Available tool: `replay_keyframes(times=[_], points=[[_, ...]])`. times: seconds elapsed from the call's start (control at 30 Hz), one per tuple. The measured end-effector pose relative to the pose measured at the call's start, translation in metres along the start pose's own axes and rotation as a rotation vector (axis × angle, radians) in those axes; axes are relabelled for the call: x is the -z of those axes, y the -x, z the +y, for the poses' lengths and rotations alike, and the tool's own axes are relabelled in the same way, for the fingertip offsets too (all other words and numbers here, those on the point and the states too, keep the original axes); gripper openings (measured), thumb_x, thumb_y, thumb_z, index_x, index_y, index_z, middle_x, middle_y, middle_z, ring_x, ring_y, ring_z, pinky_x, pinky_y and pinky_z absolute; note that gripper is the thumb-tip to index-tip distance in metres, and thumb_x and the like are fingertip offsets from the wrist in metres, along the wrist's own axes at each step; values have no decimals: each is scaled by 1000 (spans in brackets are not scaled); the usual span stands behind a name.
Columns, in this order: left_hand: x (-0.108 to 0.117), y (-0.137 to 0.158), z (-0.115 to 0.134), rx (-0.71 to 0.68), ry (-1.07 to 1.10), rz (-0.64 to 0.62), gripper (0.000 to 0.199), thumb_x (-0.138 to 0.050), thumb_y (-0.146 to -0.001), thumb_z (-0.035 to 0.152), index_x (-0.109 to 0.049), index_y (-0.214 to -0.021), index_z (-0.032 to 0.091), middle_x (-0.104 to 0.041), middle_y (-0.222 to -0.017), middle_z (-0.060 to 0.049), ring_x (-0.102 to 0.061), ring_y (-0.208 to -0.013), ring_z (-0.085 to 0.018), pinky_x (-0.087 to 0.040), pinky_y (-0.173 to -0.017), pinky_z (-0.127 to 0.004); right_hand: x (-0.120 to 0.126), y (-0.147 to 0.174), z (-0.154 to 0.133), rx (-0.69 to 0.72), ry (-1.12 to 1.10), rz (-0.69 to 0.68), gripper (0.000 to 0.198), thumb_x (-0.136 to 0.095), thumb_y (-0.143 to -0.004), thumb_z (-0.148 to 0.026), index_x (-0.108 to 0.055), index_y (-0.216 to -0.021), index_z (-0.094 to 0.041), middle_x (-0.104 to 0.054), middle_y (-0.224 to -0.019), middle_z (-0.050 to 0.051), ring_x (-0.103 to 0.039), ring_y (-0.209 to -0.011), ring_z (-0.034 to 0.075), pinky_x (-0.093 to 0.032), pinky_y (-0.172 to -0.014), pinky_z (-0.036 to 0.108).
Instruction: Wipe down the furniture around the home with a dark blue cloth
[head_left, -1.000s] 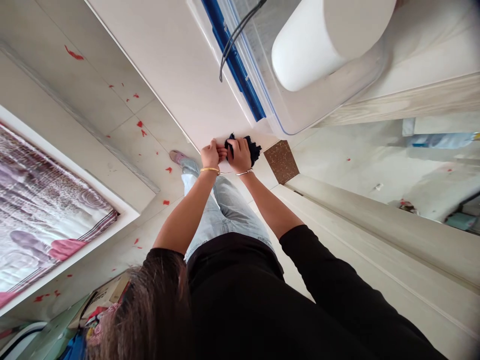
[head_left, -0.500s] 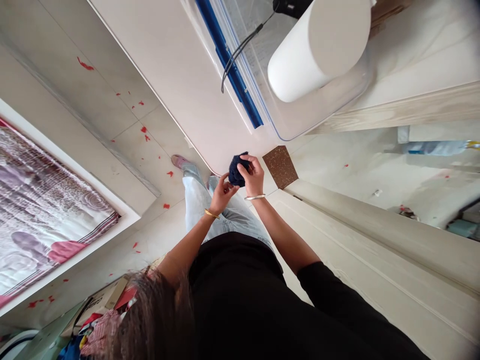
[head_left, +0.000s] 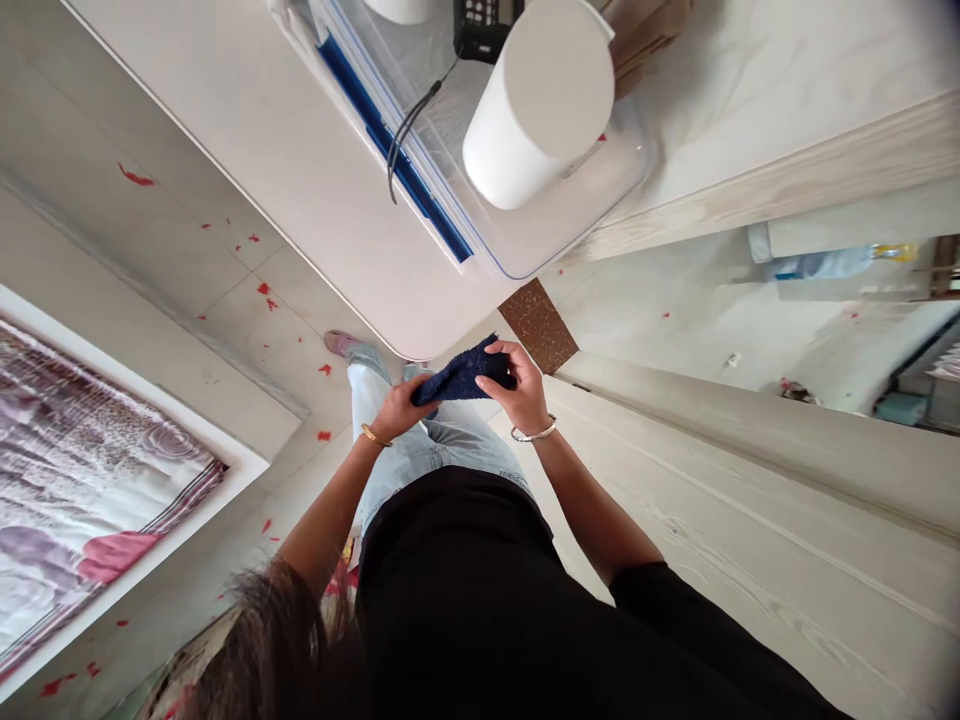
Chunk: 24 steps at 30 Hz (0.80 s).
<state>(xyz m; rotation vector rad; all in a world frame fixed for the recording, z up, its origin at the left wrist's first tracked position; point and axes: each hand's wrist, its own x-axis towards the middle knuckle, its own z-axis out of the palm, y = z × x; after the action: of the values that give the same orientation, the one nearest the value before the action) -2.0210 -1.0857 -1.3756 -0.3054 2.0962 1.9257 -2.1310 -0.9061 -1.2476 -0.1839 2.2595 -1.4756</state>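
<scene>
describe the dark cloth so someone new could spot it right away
Start at the rounded corner of the white table near the middle of the view. Just below it, the left hand and right hand share a grip on the dark cloth, stretched between them. It is navy and fuzzy, unlike the pale surfaces around.

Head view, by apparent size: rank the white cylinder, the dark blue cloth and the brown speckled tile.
1. White cylinder, clearly largest, though nearer the camera.
2. Dark blue cloth, held by left hand and right hand.
3. Brown speckled tile, close to the cloth; unsure.
</scene>
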Motion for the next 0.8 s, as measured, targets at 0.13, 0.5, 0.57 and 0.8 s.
replay_keyframes(times=[0.13, 0.5, 0.57, 0.8], points=[[29, -5, 7, 104, 63, 99, 45, -74, -81, 46, -65, -118, 21, -73, -97, -2, -69, -82, -19, -58, -78, -31, 10, -37, 39, 76, 149, 191, 37, -66, -85, -32, -60, -119, -19, -67, -114, 7, -64, -99, 20, -54, -92, 36], [17, -75, -1, -258, -566, 272, 42, -44, -100, 26, -59, -139, 20, -54, -152, -14, -48, -144, -27, -31, -126, -49, -101, -97, 101, -47, 885, 251, 75, -37, -106, -46, -22, -161, 2, -10, -170, 27, -5, -160, 38, -19, -127, 58], [9, -83, -7, -259, -615, 208, 48, -40, -102, 32, -54, -144, 16, -49, -156, -17, -45, -148, -29, -31, -126, -50, -106, -102, 105, -57, 866, 270, 72, -33, -107, -43, -20, -162, 2, -6, -171, 26, -2, -160, 36, -16, -128, 57], [-28, -130, 12, -357, -694, 88, 73, -44, -100, 49, -31, -159, 9, -33, -164, -23, -31, -155, -32, -30, -127, -50, -48, -143, 110, -8, 800, 307, 63, -33, -104, -27, -25, -162, -2, -10, -172, 17, -9, -161, 28, -10, -131, 51]])
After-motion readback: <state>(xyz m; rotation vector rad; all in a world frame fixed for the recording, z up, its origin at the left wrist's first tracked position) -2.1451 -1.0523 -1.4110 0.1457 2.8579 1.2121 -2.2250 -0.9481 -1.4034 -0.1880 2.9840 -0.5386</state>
